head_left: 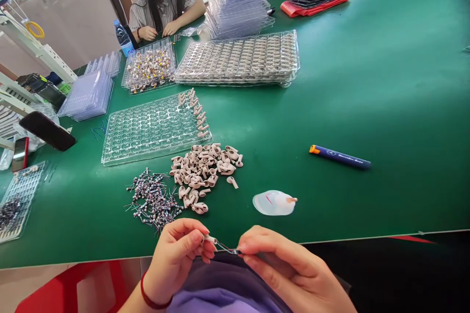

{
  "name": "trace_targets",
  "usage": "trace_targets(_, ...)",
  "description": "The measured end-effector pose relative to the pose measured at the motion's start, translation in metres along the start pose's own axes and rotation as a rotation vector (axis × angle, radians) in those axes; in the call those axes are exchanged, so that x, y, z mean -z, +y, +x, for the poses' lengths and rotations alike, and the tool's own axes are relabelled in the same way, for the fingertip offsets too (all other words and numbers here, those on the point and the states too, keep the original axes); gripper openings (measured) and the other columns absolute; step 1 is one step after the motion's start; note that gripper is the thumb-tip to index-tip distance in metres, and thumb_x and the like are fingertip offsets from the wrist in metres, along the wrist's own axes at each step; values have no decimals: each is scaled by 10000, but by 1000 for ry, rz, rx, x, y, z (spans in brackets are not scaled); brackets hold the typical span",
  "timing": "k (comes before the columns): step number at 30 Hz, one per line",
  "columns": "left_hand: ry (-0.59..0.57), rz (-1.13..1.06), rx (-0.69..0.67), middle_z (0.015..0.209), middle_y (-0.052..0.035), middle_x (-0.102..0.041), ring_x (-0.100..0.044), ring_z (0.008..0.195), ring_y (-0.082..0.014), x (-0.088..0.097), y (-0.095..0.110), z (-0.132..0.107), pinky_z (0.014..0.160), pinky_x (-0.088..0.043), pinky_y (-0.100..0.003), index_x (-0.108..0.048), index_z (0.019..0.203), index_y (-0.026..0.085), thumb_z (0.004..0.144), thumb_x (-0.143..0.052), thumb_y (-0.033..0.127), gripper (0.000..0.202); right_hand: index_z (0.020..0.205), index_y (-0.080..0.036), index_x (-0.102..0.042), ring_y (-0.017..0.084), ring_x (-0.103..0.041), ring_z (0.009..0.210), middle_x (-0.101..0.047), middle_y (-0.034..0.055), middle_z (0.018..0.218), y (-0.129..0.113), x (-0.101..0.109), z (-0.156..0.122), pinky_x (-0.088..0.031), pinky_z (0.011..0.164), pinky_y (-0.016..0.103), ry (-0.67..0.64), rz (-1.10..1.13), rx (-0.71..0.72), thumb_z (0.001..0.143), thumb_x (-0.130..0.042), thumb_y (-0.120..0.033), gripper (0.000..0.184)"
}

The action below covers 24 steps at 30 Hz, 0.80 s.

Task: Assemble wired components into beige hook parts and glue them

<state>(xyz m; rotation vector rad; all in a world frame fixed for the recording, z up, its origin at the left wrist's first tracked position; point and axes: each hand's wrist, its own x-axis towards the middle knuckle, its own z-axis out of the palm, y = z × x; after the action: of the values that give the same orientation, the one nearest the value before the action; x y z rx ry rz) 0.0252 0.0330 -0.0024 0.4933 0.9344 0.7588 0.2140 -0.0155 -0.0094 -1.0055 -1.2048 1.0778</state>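
Pinched between the thumb and fingers of my left hand (179, 249) is a beige earbud shell (210, 239), its stem pointing right. My right hand (286, 264) grips a small wired component (235, 252) by thumb and fingertips. Thin dark wires run from it to the open end of the stem; whether they go inside is too small to tell. Both hands are at the table's near edge, above my lap. Just beyond my left hand lie a heap of wired components (152, 200) and a heap of beige earbud shells (200, 166).
A clear compartment tray (147, 129) holds some shells along its right end. Stacked filled trays (238, 58) stand behind it. To the right lie a translucent rounded piece (271, 203) and a blue stick with an orange end (340, 156). A co-worker (165, 7) sits opposite.
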Motion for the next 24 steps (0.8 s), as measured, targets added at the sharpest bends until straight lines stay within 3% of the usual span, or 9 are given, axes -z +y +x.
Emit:
trace_targets(6, -5, 2, 25, 574, -38, -715, -641, 504, -106, 4, -4, 4, 492, -481, -175, -757, 715, 137, 609, -901, 369, 293, 816, -220, -716, 162, -680, 649, -691, 47, 719, 5, 2, -4, -584, 598, 212, -11, 32, -106, 870, -666, -345, 145)
trace_targets(17, -17, 11, 43, 568, -38, -710, -623, 485, -99, 3, -4, 2, 482, -460, -176, -760, 717, 142, 622, -892, 369, 279, 848, -244, -708, 142, -665, 643, -682, 17, 724, 2, 1, 0, -570, 603, 199, -44, 12, -50, 887, -645, -252, 74)
trace_targets(24, -30, 10, 26, 577, -38, -718, -627, 494, -93, 3, -4, 3, 489, -464, -168, -770, 719, 149, 637, -888, 356, 252, 835, -228, -707, 151, -668, 645, -682, 32, 722, 2, 2, 0, -572, 601, 201, -31, 10, -75, 881, -649, -271, 85)
